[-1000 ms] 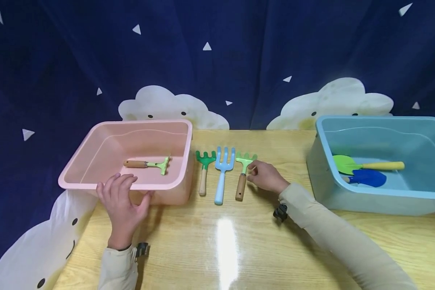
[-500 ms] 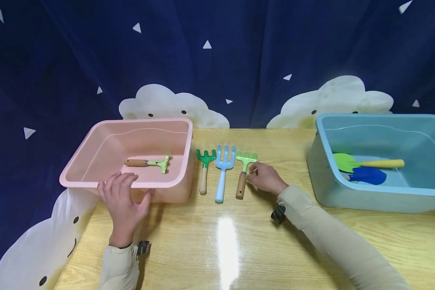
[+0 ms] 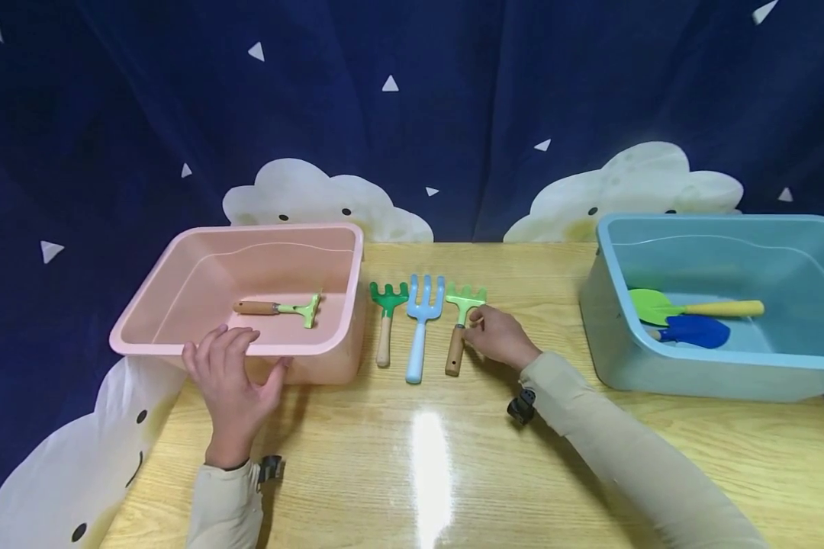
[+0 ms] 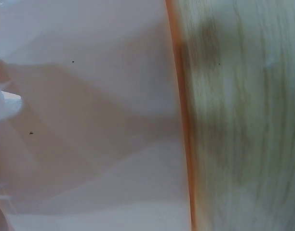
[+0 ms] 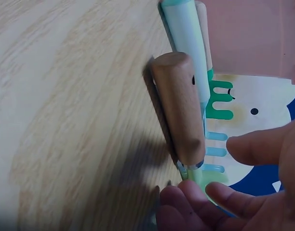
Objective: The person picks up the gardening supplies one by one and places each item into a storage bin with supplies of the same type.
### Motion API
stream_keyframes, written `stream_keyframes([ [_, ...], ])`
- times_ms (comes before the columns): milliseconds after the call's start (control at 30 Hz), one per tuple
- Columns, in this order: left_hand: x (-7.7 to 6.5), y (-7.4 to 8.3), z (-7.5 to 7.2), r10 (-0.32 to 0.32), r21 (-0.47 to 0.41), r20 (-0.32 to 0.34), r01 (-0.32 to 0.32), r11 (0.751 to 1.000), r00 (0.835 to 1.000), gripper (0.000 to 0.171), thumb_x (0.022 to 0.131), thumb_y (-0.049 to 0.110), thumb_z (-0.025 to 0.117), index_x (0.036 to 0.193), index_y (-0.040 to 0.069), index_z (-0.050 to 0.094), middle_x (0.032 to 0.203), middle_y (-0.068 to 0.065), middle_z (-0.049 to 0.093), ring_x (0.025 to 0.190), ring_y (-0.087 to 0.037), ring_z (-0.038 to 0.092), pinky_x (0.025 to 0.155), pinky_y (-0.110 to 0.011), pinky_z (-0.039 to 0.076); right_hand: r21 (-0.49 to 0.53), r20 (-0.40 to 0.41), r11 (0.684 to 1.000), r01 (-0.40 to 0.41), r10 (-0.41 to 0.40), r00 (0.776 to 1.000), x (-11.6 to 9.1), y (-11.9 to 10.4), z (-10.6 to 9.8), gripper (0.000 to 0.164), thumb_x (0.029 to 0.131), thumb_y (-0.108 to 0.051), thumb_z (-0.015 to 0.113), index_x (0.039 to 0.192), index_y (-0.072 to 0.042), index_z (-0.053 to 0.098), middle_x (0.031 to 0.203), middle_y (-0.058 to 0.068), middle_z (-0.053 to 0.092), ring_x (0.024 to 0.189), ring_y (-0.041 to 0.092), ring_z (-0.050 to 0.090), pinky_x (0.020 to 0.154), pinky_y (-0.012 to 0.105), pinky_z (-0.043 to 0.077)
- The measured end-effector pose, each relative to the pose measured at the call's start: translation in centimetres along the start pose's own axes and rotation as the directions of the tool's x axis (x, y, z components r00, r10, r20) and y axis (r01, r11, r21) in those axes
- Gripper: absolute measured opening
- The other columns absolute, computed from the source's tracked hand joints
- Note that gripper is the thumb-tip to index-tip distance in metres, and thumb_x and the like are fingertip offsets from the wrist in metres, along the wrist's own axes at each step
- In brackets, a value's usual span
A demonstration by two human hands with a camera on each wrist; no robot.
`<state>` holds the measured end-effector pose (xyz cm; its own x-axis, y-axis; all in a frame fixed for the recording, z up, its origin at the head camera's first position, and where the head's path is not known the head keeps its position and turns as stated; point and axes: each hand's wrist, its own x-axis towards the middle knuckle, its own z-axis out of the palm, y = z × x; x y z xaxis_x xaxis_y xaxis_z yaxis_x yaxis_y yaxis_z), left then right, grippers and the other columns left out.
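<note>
My left hand (image 3: 230, 389) holds the near rim of the pink bin (image 3: 346, 305), fingers over the rim and thumb against the outer wall. A small light-green rake head with a brown handle (image 3: 257, 308) lies inside that bin. On the table, my right hand (image 3: 501, 335) is at the neck of a light-green hand rake (image 3: 456, 351). In the right wrist view, its fingertips (image 5: 188, 192) are right by the neck below the wooden handle, while the thumb stands apart. To the rake's left lie a light-blue hand fork (image 3: 417, 347) and a dark-green rake (image 3: 384, 335).
At the right stands a blue bin (image 3: 714, 374), holding a green shovel with a yellow handle (image 3: 724, 309) and a dark-blue shovel (image 3: 700, 332). A navy curtain (image 3: 453, 114) with clouds hangs behind the wooden table (image 3: 357, 457).
My right wrist has shifted slightly left while the fingers stay at the rake's neck. The tools and my left hand keep their places; the view tilts a little.
</note>
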<state>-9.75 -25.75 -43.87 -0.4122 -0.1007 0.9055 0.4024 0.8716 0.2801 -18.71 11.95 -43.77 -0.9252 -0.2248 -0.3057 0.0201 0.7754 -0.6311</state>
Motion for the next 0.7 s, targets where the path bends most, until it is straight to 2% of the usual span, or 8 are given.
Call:
stream_keyframes([
  [100, -0.02, -0.08, -0.07, 0.0, 0.001, 0.003, 0.0, 1.0, 1.0, 0.053, 0.077, 0.045, 0.067, 0.099, -0.003, 0.064, 0.101, -0.021, 0.064, 0.109, -0.041, 0.049, 0.114, -0.052, 0.013, 0.006, -0.011, 1.0, -0.009, 0.009, 1.0, 0.07, -0.26, -0.02, 0.052, 0.096, -0.036, 0.056, 0.135, -0.001, 0.052, 0.111, 0.013, 0.066, 0.088, 0.021, 0.062, 0.081, 0.037, 0.05],
  [300, -0.11, -0.23, -0.11, 0.002, 0.003, 0.019, -0.002, 1.0, 1.0, 0.049, 0.069, 0.034, 0.068, 0.1, -0.003, 0.064, 0.101, -0.02, 0.064, 0.11, -0.04, 0.048, 0.116, -0.051, 0.011, 0.018, -0.031, 0.999, -0.027, 0.027, 0.999, 0.42, -0.39, 0.2, 0.052, 0.095, -0.035, 0.059, 0.134, -0.001, 0.053, 0.109, 0.013, 0.067, 0.087, 0.02, 0.062, 0.077, 0.033, 0.049],
  [500, -0.19, -0.3, -0.23, -0.012, 0.006, 0.029, 0.012, 1.0, 1.0, 0.05, 0.07, 0.037, 0.068, 0.101, -0.002, 0.064, 0.102, -0.02, 0.064, 0.111, -0.04, 0.048, 0.115, -0.052, 0.011, 0.028, -0.013, 0.999, -0.026, 0.026, 1.0, 0.51, -0.58, 0.54, 0.05, 0.095, -0.033, 0.058, 0.133, -0.002, 0.053, 0.108, 0.012, 0.067, 0.085, 0.018, 0.062, 0.079, 0.032, 0.049],
  [700, -0.24, -0.23, -0.16, -0.013, 0.005, 0.024, 0.013, 1.0, 1.0, 0.05, 0.071, 0.037, 0.068, 0.102, -0.002, 0.063, 0.103, -0.02, 0.064, 0.111, -0.04, 0.048, 0.115, -0.053, 0.012, 0.028, -0.006, 0.999, -0.038, 0.039, 0.999, 0.52, -0.79, 0.77, 0.048, 0.095, -0.032, 0.058, 0.132, -0.002, 0.052, 0.095, 0.008, 0.066, 0.076, 0.017, 0.061, 0.072, 0.03, 0.046],
])
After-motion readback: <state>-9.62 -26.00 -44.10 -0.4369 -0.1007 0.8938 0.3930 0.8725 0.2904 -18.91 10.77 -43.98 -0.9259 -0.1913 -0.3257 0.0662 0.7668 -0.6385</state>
